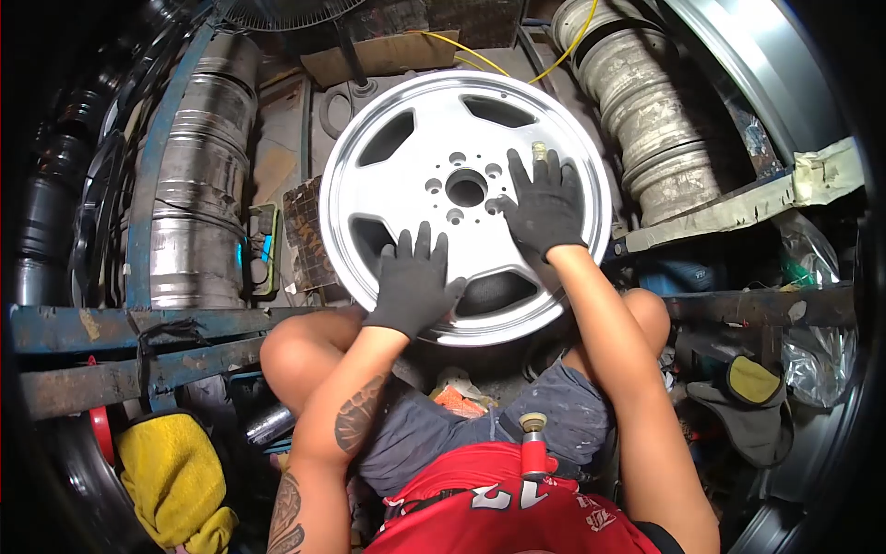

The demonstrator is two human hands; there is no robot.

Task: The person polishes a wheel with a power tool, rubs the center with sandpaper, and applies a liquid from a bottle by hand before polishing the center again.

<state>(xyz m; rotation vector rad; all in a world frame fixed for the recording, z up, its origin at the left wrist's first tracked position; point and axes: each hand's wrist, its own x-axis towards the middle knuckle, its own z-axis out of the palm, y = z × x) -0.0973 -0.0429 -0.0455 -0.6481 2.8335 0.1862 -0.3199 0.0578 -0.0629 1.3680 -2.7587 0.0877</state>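
Observation:
A silver wheel rim (443,129) with a round centre hole and several bolt holes lies face up in front of my knees. My left hand (413,284), in a black glove, rests on the rim's lower left face beside a window opening, fingers spread. On the right side of the face lies my right hand (544,205), also gloved in black, fingers spread and pointing away from me. A small yellowish piece (539,149) shows at its fingertips. A red cylindrical tool (533,448) with a pale round tip lies by my lap.
Stacked metal rims stand on the left (205,166) and right (646,111). A yellow cloth (175,475) hangs at the lower left. Blue metal bars (74,331) cross beside my knees. A yellow cable (570,48) runs behind the rim; a fan (286,11) is at the top.

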